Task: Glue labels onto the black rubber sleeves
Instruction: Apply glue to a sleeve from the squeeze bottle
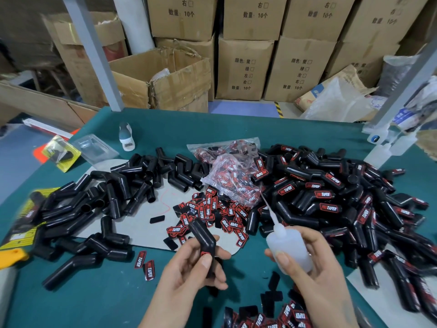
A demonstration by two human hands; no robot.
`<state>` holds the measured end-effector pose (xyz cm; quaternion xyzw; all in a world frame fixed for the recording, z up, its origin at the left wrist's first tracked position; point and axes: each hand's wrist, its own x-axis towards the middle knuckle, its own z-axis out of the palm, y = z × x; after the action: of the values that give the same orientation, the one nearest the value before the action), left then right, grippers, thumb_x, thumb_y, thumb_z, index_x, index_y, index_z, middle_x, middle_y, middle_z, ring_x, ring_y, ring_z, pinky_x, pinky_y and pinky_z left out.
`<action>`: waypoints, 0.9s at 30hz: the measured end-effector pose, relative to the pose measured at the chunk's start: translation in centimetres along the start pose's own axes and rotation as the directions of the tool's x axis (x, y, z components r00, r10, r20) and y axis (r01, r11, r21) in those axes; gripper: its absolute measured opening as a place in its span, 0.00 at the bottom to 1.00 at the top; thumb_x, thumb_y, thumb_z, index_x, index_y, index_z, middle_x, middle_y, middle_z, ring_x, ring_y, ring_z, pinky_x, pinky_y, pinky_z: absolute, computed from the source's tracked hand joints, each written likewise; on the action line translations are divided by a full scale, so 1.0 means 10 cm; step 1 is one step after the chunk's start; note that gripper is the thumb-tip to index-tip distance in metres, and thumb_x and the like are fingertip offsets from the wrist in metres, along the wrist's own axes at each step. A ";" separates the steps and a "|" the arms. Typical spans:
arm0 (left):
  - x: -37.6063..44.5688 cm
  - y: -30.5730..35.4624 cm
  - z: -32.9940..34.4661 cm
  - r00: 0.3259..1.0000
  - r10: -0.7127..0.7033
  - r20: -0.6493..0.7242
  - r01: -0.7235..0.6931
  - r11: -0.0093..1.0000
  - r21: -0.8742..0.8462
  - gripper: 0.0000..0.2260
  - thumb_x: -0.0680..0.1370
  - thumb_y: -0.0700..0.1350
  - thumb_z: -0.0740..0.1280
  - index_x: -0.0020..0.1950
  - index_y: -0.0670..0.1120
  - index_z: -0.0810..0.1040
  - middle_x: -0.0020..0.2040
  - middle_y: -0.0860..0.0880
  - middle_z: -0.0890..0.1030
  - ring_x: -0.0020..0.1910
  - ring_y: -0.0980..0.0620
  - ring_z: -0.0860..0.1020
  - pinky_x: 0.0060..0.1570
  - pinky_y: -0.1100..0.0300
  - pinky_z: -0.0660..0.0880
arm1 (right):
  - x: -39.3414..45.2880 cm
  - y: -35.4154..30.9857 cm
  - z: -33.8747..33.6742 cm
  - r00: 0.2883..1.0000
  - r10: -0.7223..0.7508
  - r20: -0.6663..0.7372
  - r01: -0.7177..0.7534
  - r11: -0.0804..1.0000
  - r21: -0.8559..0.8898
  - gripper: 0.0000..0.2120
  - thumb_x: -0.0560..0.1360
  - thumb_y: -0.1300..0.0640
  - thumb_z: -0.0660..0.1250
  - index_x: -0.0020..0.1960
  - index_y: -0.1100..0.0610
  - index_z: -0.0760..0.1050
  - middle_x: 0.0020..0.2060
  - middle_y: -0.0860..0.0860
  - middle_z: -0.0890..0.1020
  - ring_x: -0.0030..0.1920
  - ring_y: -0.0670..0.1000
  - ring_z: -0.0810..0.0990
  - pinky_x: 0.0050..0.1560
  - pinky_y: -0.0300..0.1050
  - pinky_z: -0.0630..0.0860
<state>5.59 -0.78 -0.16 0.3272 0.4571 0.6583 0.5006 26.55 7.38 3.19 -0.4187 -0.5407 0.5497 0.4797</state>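
My left hand [194, 268] grips a bent black rubber sleeve [202, 235], its thumb pressing a red-and-black label [205, 254] against it. A translucent glue bottle [289, 249] sits in the grip of my right hand [314, 263], with its long thin nozzle pointing up and away. Unlabelled sleeves [123, 192] are heaped on the left of the green table [94, 299]. Labelled sleeves [335, 197] pile up on the right. Loose labels [212, 214] lie scattered in the middle, beside a clear bag of labels [229, 176].
More labels [272, 320] lie at the near edge. A small white bottle [126, 137] and clear blister packs [94, 150] stand at the back left. Yellow cards [21, 233] lie at the left edge. Cardboard boxes [243, 67] are stacked behind the table.
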 end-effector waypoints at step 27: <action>-0.04 0.15 0.04 0.999 0.029 -0.018 -0.023 0.954 0.300 0.13 0.75 0.36 0.68 0.55 0.50 0.83 0.37 0.46 0.78 0.24 0.51 0.69 0.30 0.62 0.71 | 0.02 0.05 0.02 0.997 0.020 0.073 -0.027 0.995 0.098 0.15 0.71 0.61 0.79 0.53 0.45 0.83 0.51 0.58 0.86 0.48 0.62 0.88 0.48 0.42 0.83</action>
<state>5.54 -1.18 1.39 0.3981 0.5528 0.5913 0.4315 26.26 7.52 2.67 -0.3809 -0.5247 0.5962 0.4735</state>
